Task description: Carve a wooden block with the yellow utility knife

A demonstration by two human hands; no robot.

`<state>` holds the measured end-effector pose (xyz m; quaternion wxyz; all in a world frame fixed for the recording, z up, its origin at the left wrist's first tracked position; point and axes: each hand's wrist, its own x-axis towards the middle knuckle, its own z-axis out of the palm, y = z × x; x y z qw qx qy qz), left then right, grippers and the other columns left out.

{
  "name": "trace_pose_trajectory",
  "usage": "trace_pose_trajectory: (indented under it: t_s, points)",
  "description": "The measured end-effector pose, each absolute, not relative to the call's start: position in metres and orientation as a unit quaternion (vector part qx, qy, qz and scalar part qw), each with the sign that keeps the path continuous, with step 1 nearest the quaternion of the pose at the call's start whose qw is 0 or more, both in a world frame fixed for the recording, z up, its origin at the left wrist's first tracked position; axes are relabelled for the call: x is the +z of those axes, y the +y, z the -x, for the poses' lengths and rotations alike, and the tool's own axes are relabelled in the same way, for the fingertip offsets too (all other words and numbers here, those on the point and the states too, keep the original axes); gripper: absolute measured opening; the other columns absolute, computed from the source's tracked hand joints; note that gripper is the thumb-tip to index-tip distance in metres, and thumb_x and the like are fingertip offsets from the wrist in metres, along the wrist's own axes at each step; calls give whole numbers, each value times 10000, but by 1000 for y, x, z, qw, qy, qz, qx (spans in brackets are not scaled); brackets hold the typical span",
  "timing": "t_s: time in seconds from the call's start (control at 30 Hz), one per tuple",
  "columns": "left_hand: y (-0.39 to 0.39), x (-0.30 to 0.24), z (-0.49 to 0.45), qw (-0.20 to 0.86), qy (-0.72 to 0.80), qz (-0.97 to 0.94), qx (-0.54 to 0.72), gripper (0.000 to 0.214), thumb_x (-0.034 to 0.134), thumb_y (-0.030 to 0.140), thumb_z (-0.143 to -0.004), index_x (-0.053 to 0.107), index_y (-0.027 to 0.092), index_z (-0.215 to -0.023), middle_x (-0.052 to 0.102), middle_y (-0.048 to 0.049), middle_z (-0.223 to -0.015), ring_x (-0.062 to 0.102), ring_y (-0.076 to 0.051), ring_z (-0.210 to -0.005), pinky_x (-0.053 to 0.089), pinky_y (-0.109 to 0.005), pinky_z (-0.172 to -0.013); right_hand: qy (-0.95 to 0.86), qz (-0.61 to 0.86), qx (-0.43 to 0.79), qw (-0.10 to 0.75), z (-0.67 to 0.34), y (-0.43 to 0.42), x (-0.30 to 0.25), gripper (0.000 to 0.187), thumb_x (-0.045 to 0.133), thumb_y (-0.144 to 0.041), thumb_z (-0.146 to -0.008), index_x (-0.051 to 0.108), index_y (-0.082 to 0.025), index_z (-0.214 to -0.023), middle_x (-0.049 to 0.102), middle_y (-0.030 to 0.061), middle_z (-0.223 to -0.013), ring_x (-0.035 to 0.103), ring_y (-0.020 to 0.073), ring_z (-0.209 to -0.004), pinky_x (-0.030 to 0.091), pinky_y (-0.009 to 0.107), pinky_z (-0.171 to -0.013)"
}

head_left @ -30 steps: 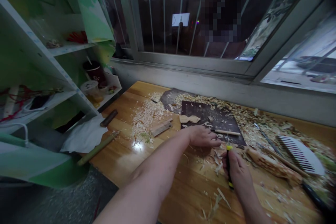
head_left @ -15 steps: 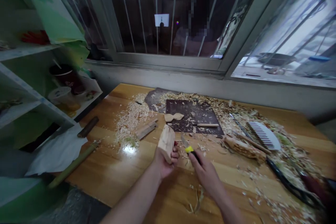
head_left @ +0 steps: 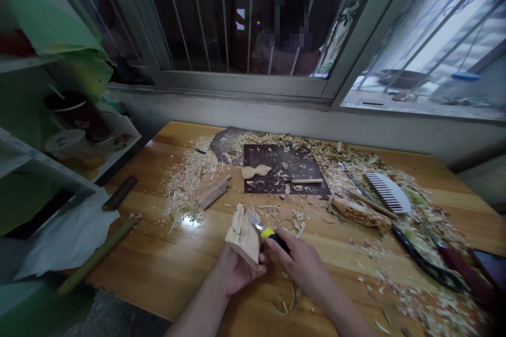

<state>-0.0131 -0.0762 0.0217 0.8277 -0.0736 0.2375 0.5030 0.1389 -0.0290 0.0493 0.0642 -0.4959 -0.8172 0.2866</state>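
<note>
My left hand (head_left: 234, 271) grips a pale block of wood (head_left: 242, 235) and holds it just above the wooden table (head_left: 166, 253). In my right hand (head_left: 301, 263) is a knife with a yellow and black handle (head_left: 271, 234). Its short blade points left and touches the top right edge of the block. Both hands are near the front middle of the table. Curled shavings lie under and around them.
A dark mat (head_left: 282, 168) with a small carved piece (head_left: 255, 171) and a thin stick (head_left: 304, 181) lies further back. A white comb (head_left: 387, 192), a carved wooden piece (head_left: 358, 213) and long tools lie at the right. Shelves (head_left: 47, 163), white paper (head_left: 67, 231) and a bamboo stick (head_left: 97, 258) stand left.
My left hand has lifted the wood block from the table and brought it close. My right hand has swung the knife up until its blade meets the block.
</note>
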Motion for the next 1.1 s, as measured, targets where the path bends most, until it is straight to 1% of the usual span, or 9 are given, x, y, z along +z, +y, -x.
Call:
trace_pose_trajectory:
  t_s: [0.1,0.17,0.3,0.37,0.53,0.67,0.77,0.93,1.1]
  points:
    - [-78,22,15,811,257,100,516,227,421,223,-798,627,130,-821,660,-71,-765,604,-180,-734,448,-317,-704,-828,488,270,53,-142,-30,49,344,314,-510,-843,540,-253,-869,665,13,-757,606,182,-683,339,220,-537]
    - [-79,23,19,805,249,116,525,277,381,258,-820,635,148,-832,670,-67,-790,607,-200,-801,427,-361,-775,-837,481,257,41,-143,-31,46,339,311,-506,-848,530,-247,-856,664,16,-760,607,183,-681,336,222,-536]
    - [-81,30,28,830,220,117,499,498,378,547,-768,629,141,-907,673,-90,-868,601,-235,-848,380,-413,-861,-843,476,249,24,-145,-29,41,313,301,-481,-863,507,-246,-878,661,19,-813,608,182,-719,338,223,-540]
    - [-83,35,30,841,201,116,489,583,405,628,-708,622,132,-923,671,-96,-867,600,-230,-842,376,-397,-866,-845,472,250,19,-144,-27,40,299,301,-462,-870,499,-240,-892,651,24,-835,600,183,-742,349,226,-561]
    - [-92,40,29,837,190,159,488,576,451,570,-724,579,87,-1009,648,-135,-940,589,-234,-889,366,-369,-883,-854,464,234,30,-142,-25,40,267,324,-402,-874,497,-199,-887,616,65,-880,561,194,-814,366,256,-661]
    - [-100,34,30,834,189,192,481,609,464,572,-712,537,100,-1089,609,-162,-1047,548,-301,-978,328,-482,-905,-853,448,264,31,-140,-28,42,281,315,-414,-877,482,-211,-978,620,46,-888,566,175,-792,355,244,-640]
    - [-104,30,32,840,195,183,473,586,472,557,-715,531,116,-1096,618,-147,-1021,563,-303,-929,311,-535,-896,-873,411,263,-8,-139,-29,46,342,354,-513,-835,513,-213,-877,635,34,-806,573,174,-716,330,234,-580]
    - [-107,25,30,821,251,193,475,514,509,526,-707,544,143,-1047,636,-111,-952,592,-250,-809,382,-463,-829,-898,357,249,-62,-136,-25,53,418,325,-568,-820,541,-213,-866,652,48,-767,592,175,-676,311,227,-542]
    - [-108,29,21,807,261,214,484,525,489,545,-708,534,147,-1047,628,-133,-955,588,-266,-855,401,-435,-785,-902,384,182,-80,-135,-11,51,484,257,-597,-823,544,-208,-847,654,59,-707,598,193,-622,293,239,-505]
